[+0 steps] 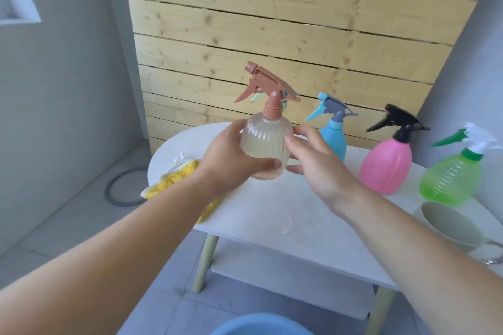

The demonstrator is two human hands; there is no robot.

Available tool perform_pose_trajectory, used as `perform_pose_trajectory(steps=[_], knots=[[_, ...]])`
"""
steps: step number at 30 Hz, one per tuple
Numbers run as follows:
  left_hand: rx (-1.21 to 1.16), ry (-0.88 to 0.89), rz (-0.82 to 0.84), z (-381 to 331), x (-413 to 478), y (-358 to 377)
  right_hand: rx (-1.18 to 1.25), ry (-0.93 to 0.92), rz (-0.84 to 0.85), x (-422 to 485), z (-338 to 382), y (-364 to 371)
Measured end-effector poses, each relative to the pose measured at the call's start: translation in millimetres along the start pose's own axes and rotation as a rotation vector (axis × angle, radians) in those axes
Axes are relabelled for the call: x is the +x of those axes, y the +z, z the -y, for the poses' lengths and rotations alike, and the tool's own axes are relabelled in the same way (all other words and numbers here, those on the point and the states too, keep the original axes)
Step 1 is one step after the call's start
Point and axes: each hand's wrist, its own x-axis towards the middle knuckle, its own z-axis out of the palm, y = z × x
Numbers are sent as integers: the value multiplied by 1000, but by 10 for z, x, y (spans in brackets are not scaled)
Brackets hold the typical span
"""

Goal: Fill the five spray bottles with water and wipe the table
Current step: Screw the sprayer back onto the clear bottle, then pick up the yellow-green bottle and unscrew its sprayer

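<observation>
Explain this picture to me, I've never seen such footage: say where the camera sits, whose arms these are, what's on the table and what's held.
No machine here: a person wears one camera on the head, looking forward and down, so the two bare arms reaching in are their own. The left hand grips a clear ribbed spray bottle with a brownish sprayer; the right hand is open, its fingers at the bottle's side. On the white table stand a blue bottle, a pink bottle and a green bottle, with a yellow cloth at the left edge and a beige cup at the right. A blue basin shows below.
</observation>
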Motion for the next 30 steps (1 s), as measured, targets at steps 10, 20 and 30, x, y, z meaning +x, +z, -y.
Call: perform_pose_trajectory(steps=[10, 20, 30], knots=[[-46, -179, -35, 633, 835, -744, -12, 58, 201, 950, -2, 910], [-29, -194, -1, 1046, 1233, -608, 0, 144, 166, 1280, -238, 1071], [12, -192, -53, 1194, 1244, -521, 92, 142, 181, 1208, -251, 1057]])
